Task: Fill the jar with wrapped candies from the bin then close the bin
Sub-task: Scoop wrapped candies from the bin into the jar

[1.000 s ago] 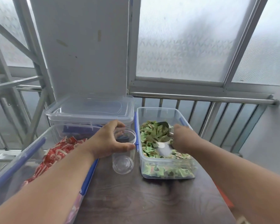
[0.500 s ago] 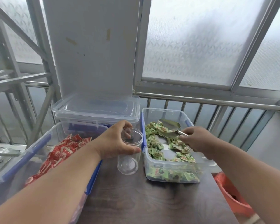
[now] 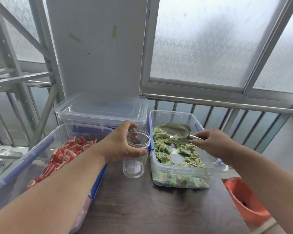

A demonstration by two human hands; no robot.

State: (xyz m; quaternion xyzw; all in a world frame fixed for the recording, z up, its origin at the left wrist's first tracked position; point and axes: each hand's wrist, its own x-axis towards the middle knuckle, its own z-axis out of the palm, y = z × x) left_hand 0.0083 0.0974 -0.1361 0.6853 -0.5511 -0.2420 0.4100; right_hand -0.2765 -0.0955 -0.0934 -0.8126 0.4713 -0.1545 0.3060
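On the dark wooden table (image 3: 142, 208) two bare forearms reach forward from the near edge. At the near right, beside the table, there is an orange basket (image 3: 243, 200). The left hand (image 3: 120, 146) is closed around the upper part of a clear plastic jar (image 3: 134, 168), with the thumb on the near side and the fingers behind the rim; the jar stands upright on the table and looks empty. Left of it stands an open clear bin with blue clips (image 3: 20, 166), which holds red wrapped candies (image 3: 66, 152). Just right of the jar stands the open bin (image 3: 172, 115) with green wrapped candies (image 3: 162, 149); the candies lie around a bare spot in the middle of its bottom. The right hand (image 3: 213, 142) is clamped on the handle of a metal scoop (image 3: 178, 132), and the bowl of the scoop lies over the far part of the green candies, with a few candies inside. Behind the jar, a closed clear container (image 3: 100, 110) stands at the far edge. Farther away there are a metal railing (image 3: 210, 103) and frosted windows (image 3: 210, 39).
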